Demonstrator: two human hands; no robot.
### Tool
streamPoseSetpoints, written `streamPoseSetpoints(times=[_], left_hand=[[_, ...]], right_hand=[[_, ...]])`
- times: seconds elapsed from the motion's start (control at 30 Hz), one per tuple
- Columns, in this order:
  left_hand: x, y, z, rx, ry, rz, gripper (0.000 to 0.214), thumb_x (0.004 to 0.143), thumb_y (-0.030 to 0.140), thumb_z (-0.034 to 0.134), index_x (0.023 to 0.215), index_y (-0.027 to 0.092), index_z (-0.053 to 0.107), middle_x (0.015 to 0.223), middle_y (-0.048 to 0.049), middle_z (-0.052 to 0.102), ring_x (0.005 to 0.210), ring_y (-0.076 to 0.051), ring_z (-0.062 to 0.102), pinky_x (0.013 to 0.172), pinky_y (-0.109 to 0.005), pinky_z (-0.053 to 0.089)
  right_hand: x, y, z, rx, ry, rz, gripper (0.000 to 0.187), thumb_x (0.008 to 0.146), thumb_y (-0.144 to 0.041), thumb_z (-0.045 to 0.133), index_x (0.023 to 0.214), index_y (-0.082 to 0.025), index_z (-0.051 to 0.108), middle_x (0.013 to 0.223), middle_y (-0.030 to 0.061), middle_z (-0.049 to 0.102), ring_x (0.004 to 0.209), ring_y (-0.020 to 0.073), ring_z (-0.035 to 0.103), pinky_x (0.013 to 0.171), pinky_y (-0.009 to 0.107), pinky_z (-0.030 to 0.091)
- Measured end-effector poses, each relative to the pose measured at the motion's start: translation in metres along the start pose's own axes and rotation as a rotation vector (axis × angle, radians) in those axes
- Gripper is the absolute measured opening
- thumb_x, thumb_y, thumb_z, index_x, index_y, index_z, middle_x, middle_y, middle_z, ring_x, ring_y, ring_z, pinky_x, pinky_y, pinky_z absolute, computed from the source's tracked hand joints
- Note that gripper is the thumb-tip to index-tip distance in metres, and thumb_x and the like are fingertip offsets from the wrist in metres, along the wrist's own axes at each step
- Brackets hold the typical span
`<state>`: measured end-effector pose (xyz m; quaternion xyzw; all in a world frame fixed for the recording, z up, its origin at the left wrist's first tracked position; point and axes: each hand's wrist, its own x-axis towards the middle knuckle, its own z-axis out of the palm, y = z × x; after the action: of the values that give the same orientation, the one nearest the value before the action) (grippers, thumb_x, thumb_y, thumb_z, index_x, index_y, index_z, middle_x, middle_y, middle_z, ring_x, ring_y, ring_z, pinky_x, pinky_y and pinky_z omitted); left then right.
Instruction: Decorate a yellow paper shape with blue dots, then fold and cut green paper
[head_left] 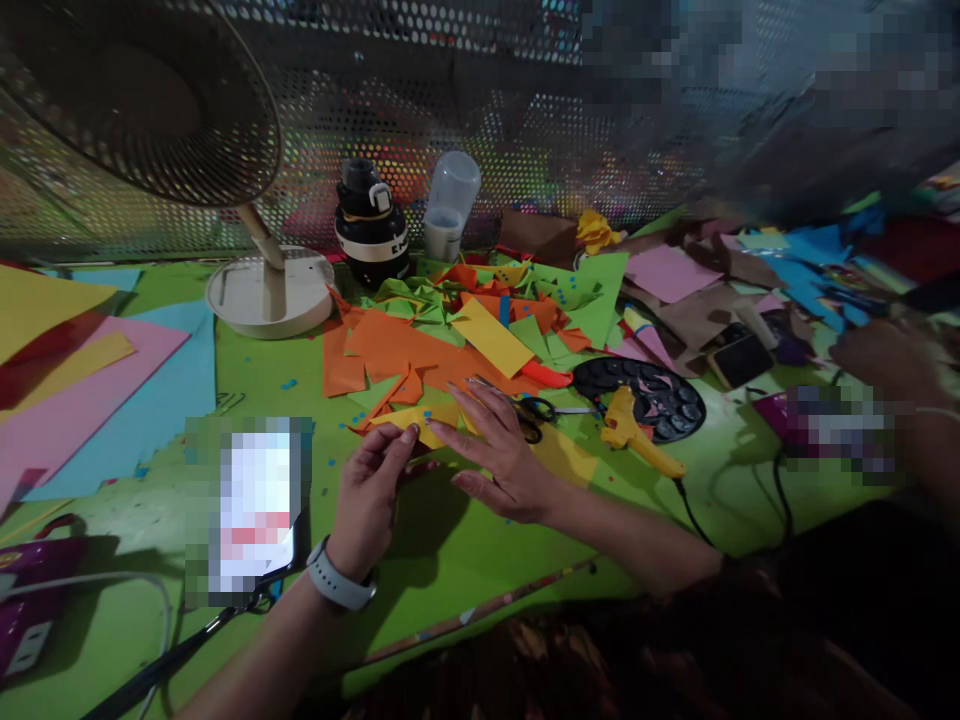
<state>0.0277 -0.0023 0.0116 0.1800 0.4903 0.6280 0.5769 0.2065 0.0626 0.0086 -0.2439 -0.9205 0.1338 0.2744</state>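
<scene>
My left hand (371,490), with a grey watch (339,580) on its wrist, pinches the near edge of a small yellow paper piece (424,422) on the green table (465,560). My right hand (499,445) lies flat on the same paper with fingers stretched out, pressing it down. Black-handled scissors (534,412) lie just right of my right hand. A yellow glue gun (634,432) rests further right beside a black round tray (652,395).
Heaped orange, green and yellow paper scraps (465,335) lie behind my hands. A phone (251,510) stands at the left, a fan (247,250) at back left, a black bottle (371,225) and clear cup (450,205) behind. Another person's hand (892,360) shows at the right.
</scene>
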Motion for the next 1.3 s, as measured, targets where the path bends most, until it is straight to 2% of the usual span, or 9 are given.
streamPoseSetpoints(times=[0.23, 0.4, 0.47, 0.6, 0.7, 0.83, 0.97, 1.17, 1.3], left_hand=[[0.002, 0.0, -0.001, 0.024, 0.027, 0.004, 0.027, 0.067, 0.034, 0.084, 0.082, 0.019, 0.067, 0.08, 0.0015, 0.068, 0.073, -0.012, 0.065, 0.065, -0.023, 0.057], [0.008, -0.004, -0.01, 0.125, -0.074, 0.076, 0.02, 0.072, 0.031, 0.081, 0.083, 0.02, 0.069, 0.079, 0.0025, 0.068, 0.068, -0.009, 0.063, 0.067, -0.021, 0.055], [0.011, -0.005, -0.012, 0.133, -0.094, 0.098, 0.021, 0.072, 0.032, 0.081, 0.084, 0.02, 0.069, 0.078, 0.0024, 0.068, 0.067, -0.009, 0.062, 0.066, -0.021, 0.054], [0.013, -0.009, -0.013, 0.137, -0.079, 0.065, 0.026, 0.072, 0.042, 0.08, 0.078, 0.018, 0.071, 0.074, 0.0007, 0.068, 0.066, -0.012, 0.062, 0.061, -0.023, 0.053], [0.014, -0.013, -0.011, 0.241, -0.119, 0.047, 0.024, 0.073, 0.04, 0.079, 0.076, 0.017, 0.072, 0.074, -0.0011, 0.069, 0.067, -0.012, 0.061, 0.062, -0.023, 0.051], [0.015, -0.014, -0.012, 0.381, -0.161, 0.143, 0.02, 0.076, 0.037, 0.077, 0.083, 0.018, 0.075, 0.075, -0.0012, 0.07, 0.065, -0.011, 0.057, 0.062, -0.022, 0.047], [0.014, -0.011, -0.013, 0.436, -0.165, 0.199, 0.022, 0.076, 0.039, 0.076, 0.073, 0.017, 0.073, 0.07, -0.0011, 0.068, 0.066, -0.011, 0.057, 0.063, -0.022, 0.046], [0.008, -0.009, -0.007, 0.186, -0.124, 0.065, 0.04, 0.075, 0.052, 0.073, 0.093, 0.016, 0.071, 0.09, -0.0073, 0.071, 0.079, -0.02, 0.067, 0.065, -0.03, 0.054], [0.007, -0.012, -0.002, 0.144, -0.018, 0.104, 0.045, 0.065, 0.035, 0.085, 0.101, 0.019, 0.066, 0.084, -0.0008, 0.071, 0.075, -0.014, 0.068, 0.068, -0.024, 0.054]], right_hand=[[0.005, 0.001, -0.008, 0.035, 0.134, 0.026, 0.055, 0.098, -0.042, 0.043, 0.148, -0.019, 0.038, 0.153, 0.016, 0.036, 0.145, 0.0285, 0.026, 0.116, 0.054, 0.027], [0.011, 0.017, -0.014, 0.167, 0.136, 0.183, 0.049, 0.095, -0.033, 0.055, 0.142, -0.022, 0.047, 0.126, 0.0108, 0.064, 0.126, 0.0249, 0.052, 0.114, 0.053, 0.029], [0.011, 0.022, -0.015, 0.308, 0.094, 0.258, 0.043, 0.094, -0.031, 0.057, 0.136, -0.023, 0.054, 0.108, 0.0072, 0.07, 0.11, 0.0219, 0.061, 0.108, 0.048, 0.039], [0.011, 0.02, -0.017, 0.538, 0.06, 0.354, 0.039, 0.092, -0.028, 0.059, 0.13, -0.022, 0.06, 0.094, 0.0042, 0.068, 0.086, 0.0152, 0.063, 0.083, 0.032, 0.053], [0.011, 0.012, -0.017, 0.587, 0.084, 0.38, 0.041, 0.091, -0.024, 0.06, 0.131, -0.022, 0.059, 0.094, 0.0037, 0.066, 0.088, 0.0143, 0.062, 0.085, 0.031, 0.052], [0.009, 0.005, -0.013, 0.668, 0.098, 0.408, 0.041, 0.091, -0.025, 0.059, 0.132, -0.022, 0.058, 0.095, 0.0038, 0.064, 0.088, 0.0136, 0.062, 0.083, 0.029, 0.053], [0.008, 0.003, -0.009, 0.708, 0.101, 0.401, 0.041, 0.092, -0.026, 0.058, 0.133, -0.021, 0.057, 0.095, 0.0036, 0.063, 0.086, 0.0128, 0.06, 0.08, 0.027, 0.053], [0.008, 0.002, -0.011, 0.687, 0.131, 0.425, 0.041, 0.092, -0.026, 0.058, 0.132, -0.02, 0.058, 0.091, 0.0032, 0.064, 0.085, 0.0136, 0.061, 0.08, 0.028, 0.053], [0.006, 0.0, -0.006, 0.645, 0.11, 0.379, 0.041, 0.093, -0.028, 0.057, 0.133, -0.02, 0.057, 0.093, 0.0041, 0.065, 0.084, 0.0139, 0.061, 0.081, 0.03, 0.053]])
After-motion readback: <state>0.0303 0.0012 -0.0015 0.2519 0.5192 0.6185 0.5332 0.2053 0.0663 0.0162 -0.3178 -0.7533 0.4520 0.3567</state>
